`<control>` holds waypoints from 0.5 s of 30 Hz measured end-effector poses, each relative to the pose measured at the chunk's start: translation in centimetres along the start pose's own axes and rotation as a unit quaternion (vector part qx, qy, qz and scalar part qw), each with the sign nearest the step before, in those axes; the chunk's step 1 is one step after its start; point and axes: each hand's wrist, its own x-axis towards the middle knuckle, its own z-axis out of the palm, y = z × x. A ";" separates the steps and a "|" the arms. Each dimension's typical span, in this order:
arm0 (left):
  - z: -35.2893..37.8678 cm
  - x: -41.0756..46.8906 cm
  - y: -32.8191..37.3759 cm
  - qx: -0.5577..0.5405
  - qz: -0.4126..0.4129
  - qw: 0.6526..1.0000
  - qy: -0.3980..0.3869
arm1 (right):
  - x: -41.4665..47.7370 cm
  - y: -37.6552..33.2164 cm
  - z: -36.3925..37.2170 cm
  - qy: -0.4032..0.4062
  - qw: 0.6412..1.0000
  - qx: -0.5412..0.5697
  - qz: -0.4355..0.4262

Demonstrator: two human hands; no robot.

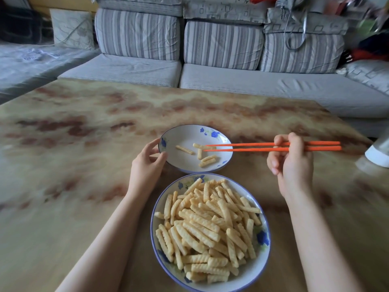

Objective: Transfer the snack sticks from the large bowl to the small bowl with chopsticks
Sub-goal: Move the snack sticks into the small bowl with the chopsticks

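A large white bowl with a blue rim (265,258) sits nearest me, heaped with ridged yellow snack sticks (208,224). Just beyond it stands the small white bowl with blue flowers (185,135), holding several sticks (207,160). My left hand (147,163) grips the small bowl's left rim between thumb and fingers. My right hand (294,165) holds a pair of orange chopsticks (252,146) level, pointing left. Their tips hang over the small bowl, close to a stick near its middle, and nothing is pinched between them.
The bowls stand on a marbled beige and brown table (84,144). A white object (377,154) sits at the table's right edge. A grey striped sofa (221,60) runs along the far side, with bags piled at its right end.
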 end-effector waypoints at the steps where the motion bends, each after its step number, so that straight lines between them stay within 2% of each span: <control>1: 0.0 0.0 0.0 0.000 0.000 1.000 -0.001 | 0.1 0.2 -0.1 -0.003 1.000 -0.008 -0.003; 6: -0.1 0.0 0.0 0.002 0.002 1.000 0.000 | 0.4 0.6 -0.5 -0.031 0.997 -0.067 0.001; 9: 0.0 0.0 0.0 0.000 0.001 1.000 0.002 | 0.5 0.1 -0.8 -0.044 0.998 -0.038 0.022; 12: 0.0 0.0 0.0 -0.002 -0.001 1.000 0.003 | 0.6 -0.8 -1.4 -0.105 0.993 -0.004 0.053; 15: -0.1 0.0 0.0 0.003 0.003 1.000 0.004 | 0.4 -1.3 -1.8 -0.171 0.983 -0.029 0.061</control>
